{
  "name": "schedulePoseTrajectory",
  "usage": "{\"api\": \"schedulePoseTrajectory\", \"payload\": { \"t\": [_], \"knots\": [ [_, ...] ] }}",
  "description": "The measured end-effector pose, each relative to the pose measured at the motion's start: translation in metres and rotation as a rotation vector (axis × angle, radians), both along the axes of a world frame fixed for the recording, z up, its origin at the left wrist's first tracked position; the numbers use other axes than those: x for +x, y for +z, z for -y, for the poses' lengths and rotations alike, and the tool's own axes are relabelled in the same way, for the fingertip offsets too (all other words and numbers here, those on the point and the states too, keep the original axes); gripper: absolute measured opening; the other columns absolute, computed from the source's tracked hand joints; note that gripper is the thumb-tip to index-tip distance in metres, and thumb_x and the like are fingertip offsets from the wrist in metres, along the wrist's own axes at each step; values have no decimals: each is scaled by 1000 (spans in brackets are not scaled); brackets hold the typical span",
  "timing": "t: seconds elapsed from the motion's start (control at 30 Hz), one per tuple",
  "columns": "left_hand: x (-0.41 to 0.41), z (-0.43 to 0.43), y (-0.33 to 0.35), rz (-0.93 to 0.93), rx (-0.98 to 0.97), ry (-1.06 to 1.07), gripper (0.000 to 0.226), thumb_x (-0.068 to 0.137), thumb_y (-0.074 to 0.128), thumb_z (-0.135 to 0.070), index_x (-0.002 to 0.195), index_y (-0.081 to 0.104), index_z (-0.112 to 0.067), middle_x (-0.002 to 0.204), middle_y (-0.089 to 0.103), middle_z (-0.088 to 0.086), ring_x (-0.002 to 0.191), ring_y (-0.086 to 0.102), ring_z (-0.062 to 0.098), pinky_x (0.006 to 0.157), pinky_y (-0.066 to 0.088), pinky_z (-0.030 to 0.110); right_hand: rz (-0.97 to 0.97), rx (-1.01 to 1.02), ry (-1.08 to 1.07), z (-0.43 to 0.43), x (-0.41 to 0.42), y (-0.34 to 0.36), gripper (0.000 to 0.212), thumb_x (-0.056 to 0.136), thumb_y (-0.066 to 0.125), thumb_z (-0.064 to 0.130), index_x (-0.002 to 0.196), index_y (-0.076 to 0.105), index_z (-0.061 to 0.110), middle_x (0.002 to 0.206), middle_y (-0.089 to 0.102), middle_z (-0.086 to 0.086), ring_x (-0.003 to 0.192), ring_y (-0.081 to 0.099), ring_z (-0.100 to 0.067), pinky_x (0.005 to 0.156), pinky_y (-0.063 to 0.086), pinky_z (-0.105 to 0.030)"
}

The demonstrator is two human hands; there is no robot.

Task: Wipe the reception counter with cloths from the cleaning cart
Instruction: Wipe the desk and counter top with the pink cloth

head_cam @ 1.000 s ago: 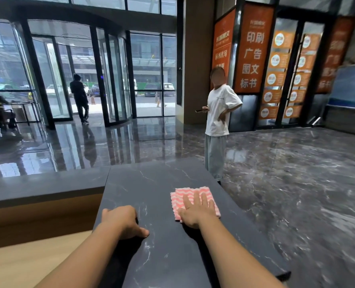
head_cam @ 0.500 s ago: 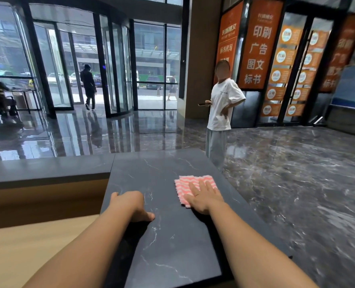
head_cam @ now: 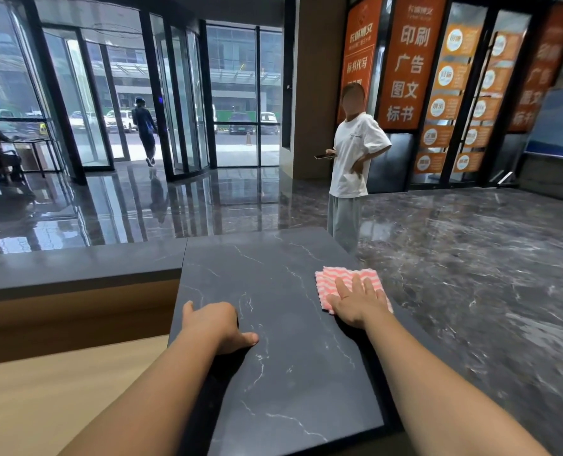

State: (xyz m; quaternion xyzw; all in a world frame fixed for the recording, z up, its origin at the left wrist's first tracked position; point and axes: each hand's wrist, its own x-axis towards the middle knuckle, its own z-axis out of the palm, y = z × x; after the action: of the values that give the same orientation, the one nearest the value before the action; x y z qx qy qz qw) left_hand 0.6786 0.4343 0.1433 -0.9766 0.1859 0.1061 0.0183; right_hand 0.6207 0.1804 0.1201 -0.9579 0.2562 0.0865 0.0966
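A dark marble reception counter [head_cam: 273, 284] runs away from me. A folded pink and white striped cloth [head_cam: 336, 278] lies near its right edge. My right hand [head_cam: 355, 301] lies flat on the cloth's near half, fingers straight and spread, pressing it down. My left hand [head_cam: 212, 325] rests on the counter's left edge with its fingers curled over the side and the thumb lying on top. The cleaning cart is not in view.
A lower wooden desk surface [head_cam: 53, 390] sits to the left, below the counter top. A person in a white T-shirt [head_cam: 355, 159] stands just beyond the counter's far end holding a phone. Polished stone floor [head_cam: 471, 258] spreads to the right; glass doors [head_cam: 115, 100] stand at the far left.
My right hand has slid the cloth rightward, closer to the counter's right edge. The left hand stays on the left edge. A distant person has walked out through the glass doors.
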Motion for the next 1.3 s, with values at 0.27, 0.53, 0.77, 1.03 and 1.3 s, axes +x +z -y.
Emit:
{"api": "schedulePoseTrajectory", "payload": {
  "t": [0.27, 0.53, 0.77, 1.03, 1.3],
  "knots": [
    [-4, -4, -5, -3, -34, -12, 62, 84, 42, -72, 122, 58, -25, 124, 61, -4, 125, 50, 21, 115, 6, 53, 11, 29, 224, -97, -18, -5, 61, 102, 18, 49, 155, -7, 33, 160, -24, -5, 147, -22, -28, 118, -14, -47],
    [-4, -11, -6, -6, -28, -40, 63, 88, 38, -69, 133, 49, -26, 140, 51, -4, 133, 43, 21, 115, 1, 58, -6, -8, 326, -96, -26, -5, 60, 101, 18, 53, 155, -3, 37, 162, -16, -1, 149, -17, -21, 120, -10, -42],
    [-7, -16, -9, 0, -18, -50, 71, 90, 34, -69, 148, 32, -27, 155, 32, -5, 140, 35, 18, 114, -4, 56, -36, -54, 24, 10, -51, -2, 61, 101, 18, 54, 155, -2, 34, 163, -13, -4, 150, -12, -24, 120, -6, -43],
    [-12, -19, -8, 21, -27, -66, 70, 90, 33, -70, 145, 36, -27, 153, 36, -4, 137, 39, 17, 114, -2, 55, -12, -14, -83, -3, -59, -1, 59, 103, 16, 46, 156, -5, 31, 161, -18, -7, 149, -16, -28, 119, -8, -46],
    [-35, -24, -11, 84, -130, -94, 57, 95, 35, -60, 142, 40, -27, 153, 32, -4, 146, 22, 14, 115, -1, 56, 13, -6, 64, -86, -76, -5, 61, 103, 14, 46, 156, -8, 27, 160, -23, -10, 147, -21, -32, 117, -12, -49]
  ]
}}
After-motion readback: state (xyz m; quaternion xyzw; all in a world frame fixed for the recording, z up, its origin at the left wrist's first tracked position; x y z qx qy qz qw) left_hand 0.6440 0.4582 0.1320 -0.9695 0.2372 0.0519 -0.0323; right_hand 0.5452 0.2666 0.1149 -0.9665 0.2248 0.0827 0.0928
